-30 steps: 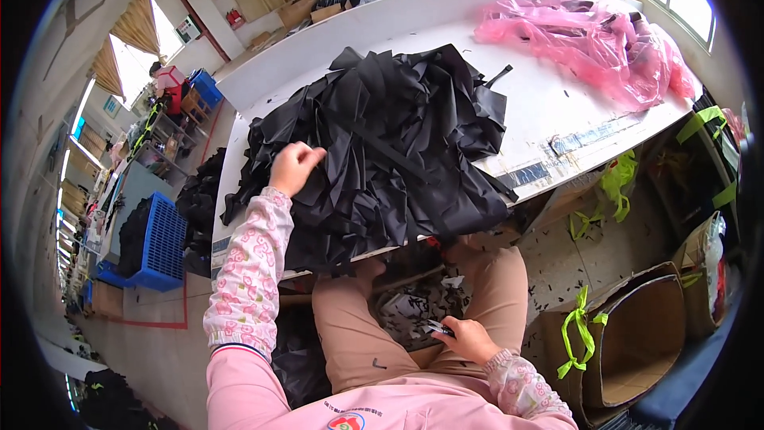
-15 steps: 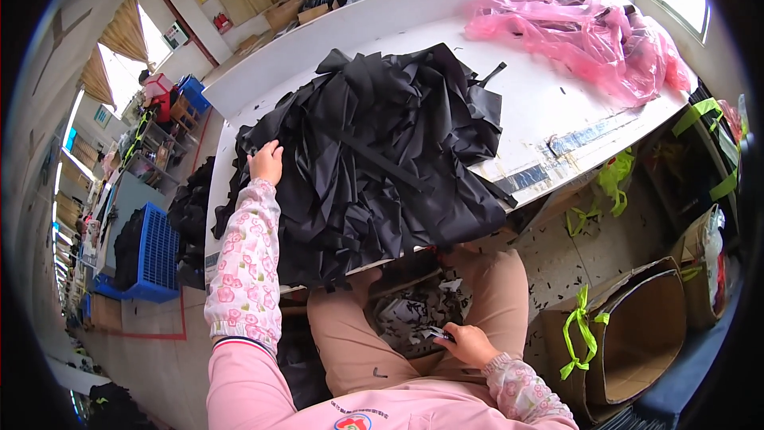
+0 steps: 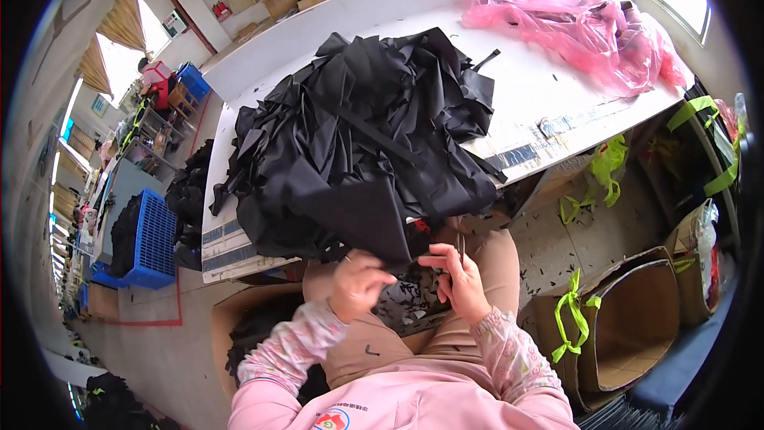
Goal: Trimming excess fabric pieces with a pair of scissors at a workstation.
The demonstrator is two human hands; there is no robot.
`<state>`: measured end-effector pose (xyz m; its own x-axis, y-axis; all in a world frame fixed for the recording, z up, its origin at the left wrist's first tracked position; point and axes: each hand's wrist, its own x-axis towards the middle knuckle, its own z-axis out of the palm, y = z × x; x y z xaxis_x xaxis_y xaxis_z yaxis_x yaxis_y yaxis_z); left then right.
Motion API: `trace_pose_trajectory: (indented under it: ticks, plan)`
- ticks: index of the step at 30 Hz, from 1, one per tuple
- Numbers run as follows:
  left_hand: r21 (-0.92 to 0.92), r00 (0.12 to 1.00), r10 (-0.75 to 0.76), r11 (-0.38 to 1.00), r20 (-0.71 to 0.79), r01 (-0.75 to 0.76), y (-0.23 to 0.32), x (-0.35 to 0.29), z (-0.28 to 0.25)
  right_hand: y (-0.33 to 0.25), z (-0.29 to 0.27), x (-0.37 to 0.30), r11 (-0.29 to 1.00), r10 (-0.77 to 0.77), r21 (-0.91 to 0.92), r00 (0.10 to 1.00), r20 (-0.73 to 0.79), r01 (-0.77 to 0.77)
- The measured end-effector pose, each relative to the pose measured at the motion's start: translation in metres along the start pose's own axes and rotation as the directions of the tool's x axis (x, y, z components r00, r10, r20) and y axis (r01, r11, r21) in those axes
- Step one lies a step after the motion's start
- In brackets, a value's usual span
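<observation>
A heap of black fabric pieces (image 3: 358, 119) covers the near left part of the white table (image 3: 525, 64). One smooth flap of it hangs over the front edge, its corner reaching down between my hands. Next to that flap is my left hand (image 3: 358, 285), fingers bent and smeared by motion; whether they grip the cloth I cannot make out. My right hand (image 3: 463, 285) is closed around small metal thread snips (image 3: 461, 248), whose blades point up. Its forefinger stretches toward the flap's corner. Below, between my knees, lie pale and black scraps (image 3: 410, 299).
Crumpled pink plastic (image 3: 573, 32) lies at the table's far right. Cardboard boxes (image 3: 629, 326) stand at my right, one with a yellow-green ribbon (image 3: 571, 314). A blue crate (image 3: 155, 239) and more black cloth (image 3: 191, 199) are at the left. A person (image 3: 157, 84) is far back left.
My left hand has come off the heap's left side and down to the front edge. My right hand has risen with the snips. A fabric flap now hangs toward me.
</observation>
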<state>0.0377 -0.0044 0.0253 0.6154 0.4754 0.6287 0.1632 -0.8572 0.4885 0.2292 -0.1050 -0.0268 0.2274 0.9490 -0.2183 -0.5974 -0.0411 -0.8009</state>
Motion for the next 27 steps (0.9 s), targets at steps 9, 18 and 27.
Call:
trace_pose_trajectory:
  ticks: [9, 18, 27]
  plan:
    - [-0.272, 0.985, -0.130, 0.949, 0.113, 0.156, 0.047, -0.060, 0.050, 0.031, -0.003, -0.014, 0.934, 0.336, -0.173, 0.935, 0.115, -0.314]
    - [-0.431, 0.946, 0.192, 0.900, 0.262, -0.063, 0.074, -0.077, 0.056, 0.050, -0.027, -0.018, 0.687, 0.288, 0.513, 0.841, 0.457, -0.514]
    - [-0.521, 0.743, 0.306, 0.851, 0.595, 0.067, 0.079, -0.092, 0.058, -0.027, -0.002, -0.025, 0.818, 0.514, 0.078, 0.786, 0.344, -0.569]
